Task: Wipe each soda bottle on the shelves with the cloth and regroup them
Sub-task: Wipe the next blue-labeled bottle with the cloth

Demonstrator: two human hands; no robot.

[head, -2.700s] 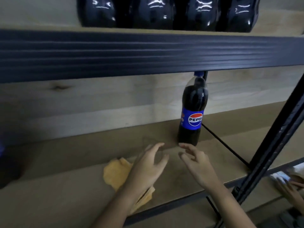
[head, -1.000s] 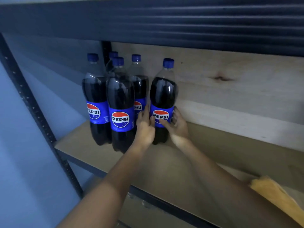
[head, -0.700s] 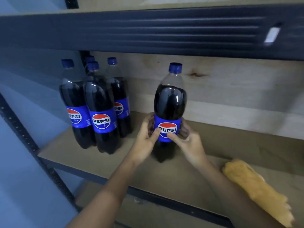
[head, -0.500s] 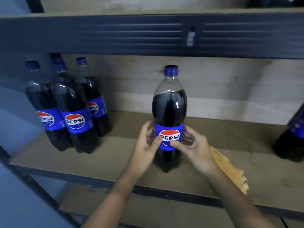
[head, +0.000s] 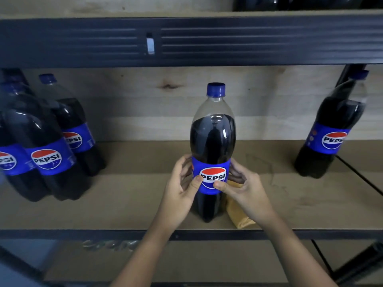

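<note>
While both hands grip it, upright soda bottle (head: 212, 141), blue label (head: 211, 177) reading PEPSI

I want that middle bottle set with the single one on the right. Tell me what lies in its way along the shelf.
The middle bottle, held by left hand and right hand, has the yellow cloth lying right beside its base on that side. Beyond it, bare shelf runs to the right bottle.

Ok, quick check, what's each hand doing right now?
Left hand: grips the middle Pepsi bottle at its label.
Right hand: grips the same bottle from the other side.
</note>
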